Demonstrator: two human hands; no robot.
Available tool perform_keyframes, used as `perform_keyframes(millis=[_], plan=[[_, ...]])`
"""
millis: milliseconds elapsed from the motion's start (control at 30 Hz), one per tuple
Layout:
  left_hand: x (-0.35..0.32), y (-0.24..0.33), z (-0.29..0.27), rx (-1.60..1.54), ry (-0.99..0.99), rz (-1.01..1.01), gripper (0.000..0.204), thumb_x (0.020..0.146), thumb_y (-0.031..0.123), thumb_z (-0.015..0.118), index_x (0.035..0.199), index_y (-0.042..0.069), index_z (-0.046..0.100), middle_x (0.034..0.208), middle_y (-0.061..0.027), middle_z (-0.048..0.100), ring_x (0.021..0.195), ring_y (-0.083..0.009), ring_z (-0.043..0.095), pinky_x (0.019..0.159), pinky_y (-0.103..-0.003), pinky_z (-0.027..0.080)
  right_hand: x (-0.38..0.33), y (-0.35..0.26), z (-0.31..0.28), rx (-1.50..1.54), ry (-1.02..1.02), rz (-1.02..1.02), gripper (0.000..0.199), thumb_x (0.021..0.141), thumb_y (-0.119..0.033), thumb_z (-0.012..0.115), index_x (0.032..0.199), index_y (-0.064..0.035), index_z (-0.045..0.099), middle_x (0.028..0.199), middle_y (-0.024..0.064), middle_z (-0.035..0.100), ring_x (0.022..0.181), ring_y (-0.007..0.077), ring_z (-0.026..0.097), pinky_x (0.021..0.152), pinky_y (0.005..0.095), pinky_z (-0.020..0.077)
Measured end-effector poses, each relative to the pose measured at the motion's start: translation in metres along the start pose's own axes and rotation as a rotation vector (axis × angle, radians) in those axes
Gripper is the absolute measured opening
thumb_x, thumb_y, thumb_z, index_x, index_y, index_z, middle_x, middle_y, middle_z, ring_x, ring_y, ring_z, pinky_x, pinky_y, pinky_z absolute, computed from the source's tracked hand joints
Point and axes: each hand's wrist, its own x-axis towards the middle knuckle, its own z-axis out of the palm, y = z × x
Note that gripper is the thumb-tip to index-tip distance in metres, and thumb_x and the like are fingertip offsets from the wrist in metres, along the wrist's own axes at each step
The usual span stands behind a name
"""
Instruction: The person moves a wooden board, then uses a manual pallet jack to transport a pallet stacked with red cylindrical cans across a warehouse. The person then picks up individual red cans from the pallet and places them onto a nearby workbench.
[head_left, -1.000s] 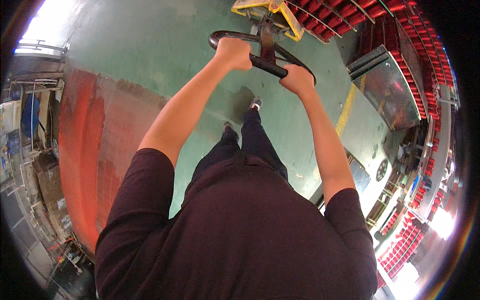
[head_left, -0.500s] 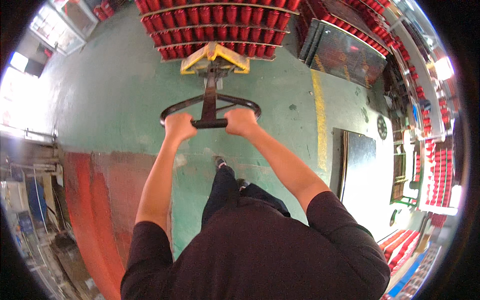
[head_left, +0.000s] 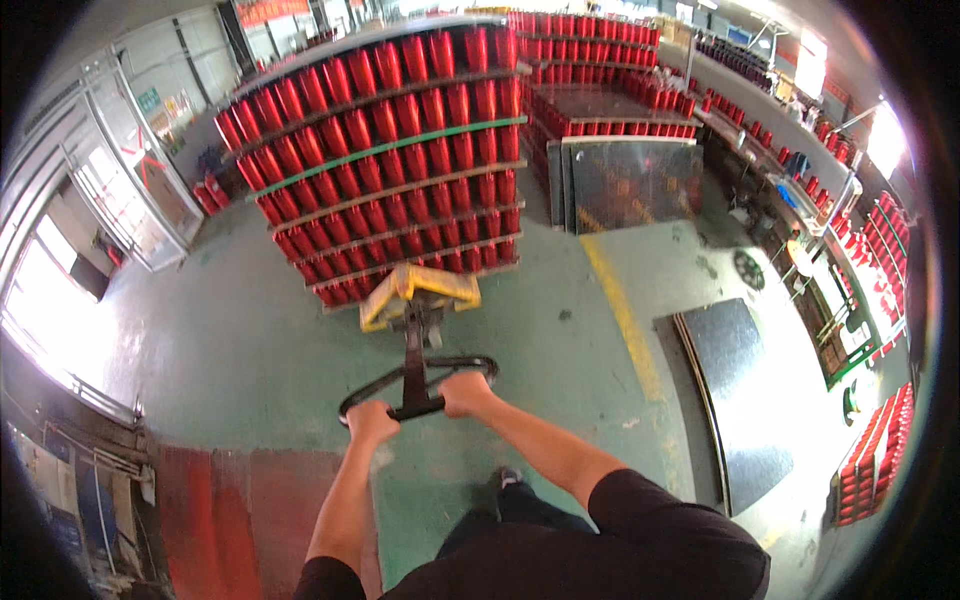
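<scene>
Both my hands are closed round the black loop handle (head_left: 416, 408) of a yellow pallet jack (head_left: 455, 290). My left hand (head_left: 372, 424) grips the left end of the crossbar, and my right hand (head_left: 467, 394) grips the right end. From the handle, a dark shaft runs forward to the yellow frame. Beyond it rises a tall stack of red metallic cylinders (head_left: 385, 152), layered between thin boards. The stack stands over the jack, whose forks are hidden beneath it. My arms reach forward, the right one stretched a little farther.
Dark panels (head_left: 635, 187) lean against another stack on the right, beyond a yellow floor line (head_left: 622, 315). A dark flat sheet (head_left: 735, 390) lies on the floor at right. Red extinguishers (head_left: 212, 194) stand by the glass door at left. A red floor patch (head_left: 245, 510) is near left.
The view has tilted up, showing the whole stack and the room behind it. The handle now slants, its right end farther away. Both hands keep their hold, and my feet have shifted.
</scene>
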Motion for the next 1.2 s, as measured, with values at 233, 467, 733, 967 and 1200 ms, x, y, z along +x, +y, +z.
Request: perform_keyframes(millis=[233,467,733,967,1200], plan=[[-0.070,-0.045,0.184,0.003,0.055,0.155,0.030,0.062,0.027,0.064,0.085,0.013,0.077,0.078,-0.0116,0.071,0.075,-0.0315,0.068,0.064,-0.043,0.050,-0.064,-0.038,0.193,-0.032,0.035,0.074,0.021,0.065,-0.020,0.060,0.081,-0.0126,0.070,0.083,0.0096,0.070,0.082,0.0315,0.068,0.062,0.0468,0.0520],[-0.192,-0.096,0.229,0.068,0.003,0.095,0.033,0.062,0.030,0.067,0.089,0.014,0.077,0.083,-0.0101,0.072,0.075,-0.0304,0.068,0.062,-0.042,0.050,-0.143,-0.135,0.254,-0.027,0.010,0.063,0.025,0.066,-0.020,0.061,0.087,-0.0112,0.072,0.088,0.0125,0.071,0.084,0.0319,0.069,0.067,0.0464,0.0533],[-0.244,-0.068,0.260,0.033,0.054,0.029,0.032,0.058,0.022,0.071,0.086,0.010,0.076,0.080,-0.0153,0.070,0.078,-0.0352,0.068,0.068,-0.044,0.052,-0.198,-0.128,0.281,-0.040,0.047,0.047,0.023,0.064,-0.019,0.063,0.084,-0.0138,0.072,0.082,0.0096,0.071,0.081,0.0299,0.069,0.062,0.0456,0.0530],[-0.217,-0.021,0.266,-0.028,0.139,0.038,0.028,0.053,0.014,0.071,0.079,0.006,0.073,0.076,-0.0179,0.068,0.074,-0.0390,0.066,0.067,-0.047,0.052,-0.181,-0.066,0.283,0.026,0.097,-0.017,0.021,0.061,-0.022,0.068,0.079,-0.0146,0.075,0.083,0.0066,0.072,0.080,0.0261,0.070,0.062,0.0415,0.0516],[-0.209,0.010,0.238,-0.068,0.097,-0.010,0.021,0.052,0.013,0.073,0.070,0.004,0.069,0.067,-0.0165,0.065,0.064,-0.0384,0.064,0.061,-0.047,0.050,-0.185,-0.046,0.262,0.024,0.154,-0.034,0.026,0.061,-0.019,0.068,0.085,-0.0226,0.075,0.081,0.0003,0.070,0.084,0.0247,0.068,0.065,0.0417,0.0502]])
